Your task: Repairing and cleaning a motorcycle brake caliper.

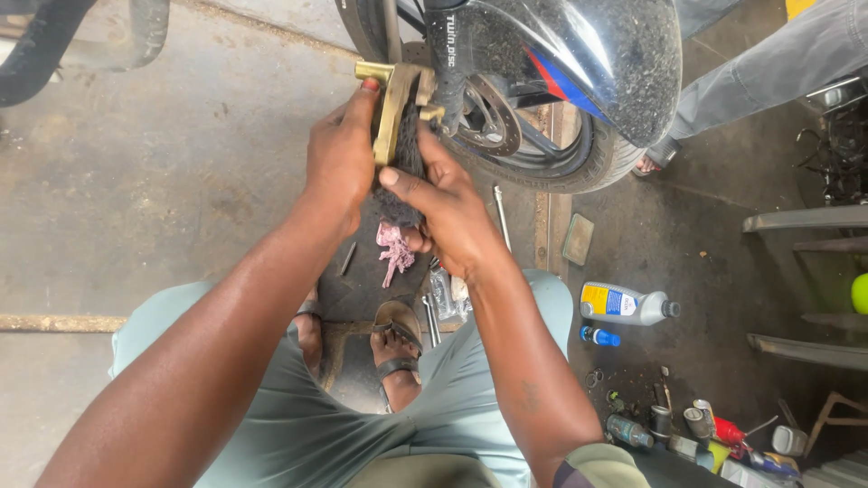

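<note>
My left hand [339,158] grips a gold-coloured brake caliper [394,99] from the left, with the thumb on its top edge. My right hand [448,208] holds a dark rag [404,158] against the caliper's right side and underside. Both hands are raised in front of a motorcycle's front wheel [542,154], close to its brake disc [491,116]. The dark mudguard [597,54] covers the top of the tyre. My knees and sandalled feet [398,348] are below.
On the floor lie a pink rag [394,251], a long metal rod [501,217], a flat pad [578,239], a white bottle [626,304], a small blue bottle [600,337] and several cans and tools [696,429]. Another person's leg [759,72] stands at the upper right.
</note>
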